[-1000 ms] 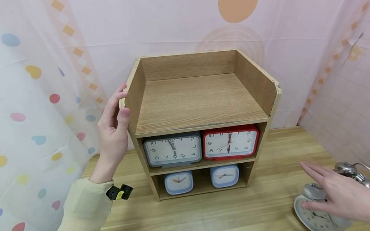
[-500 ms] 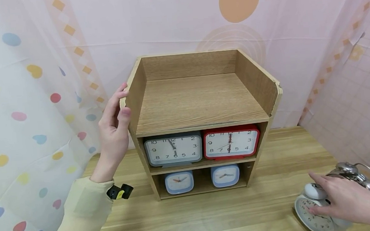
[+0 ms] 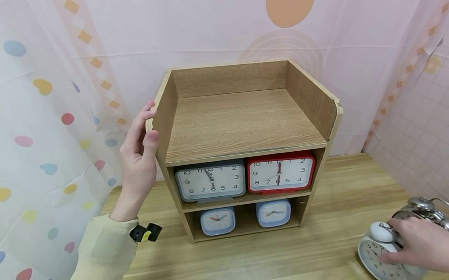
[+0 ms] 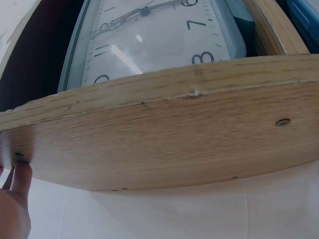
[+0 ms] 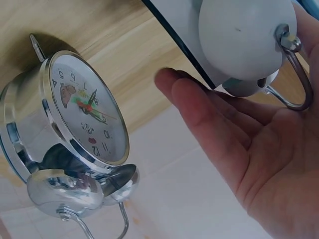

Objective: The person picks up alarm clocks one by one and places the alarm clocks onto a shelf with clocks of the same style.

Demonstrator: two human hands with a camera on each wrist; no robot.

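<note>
My left hand [image 3: 137, 164] holds the upper front corner of the small wooden shelf [image 3: 243, 121], at its left side panel. In the left wrist view, a digit touches the outer face of that panel. At the lower right, my right hand [image 3: 424, 240] is round the top of a white twin-bell alarm clock [image 3: 385, 266] on the table. The thumb lies across the dial and the other fingers pass behind the clock. In the right wrist view, its white bell [image 5: 244, 40] and bent handle are close to the palm, while the clock's lower part is out of frame.
Behind the right hand stands a silver twin-bell alarm clock [image 5: 89, 109]. A grey clock [image 3: 210, 180] and a red clock [image 3: 281, 173] fill the shelf's middle level. Two small blue clocks, one left [image 3: 217, 222] and one right [image 3: 274, 213], sit below. Patterned curtains surround the table [image 3: 242, 266].
My right hand has moved from above the white alarm clock down and right onto it, its fingers bending round the top. The left hand has stayed on the shelf.
</note>
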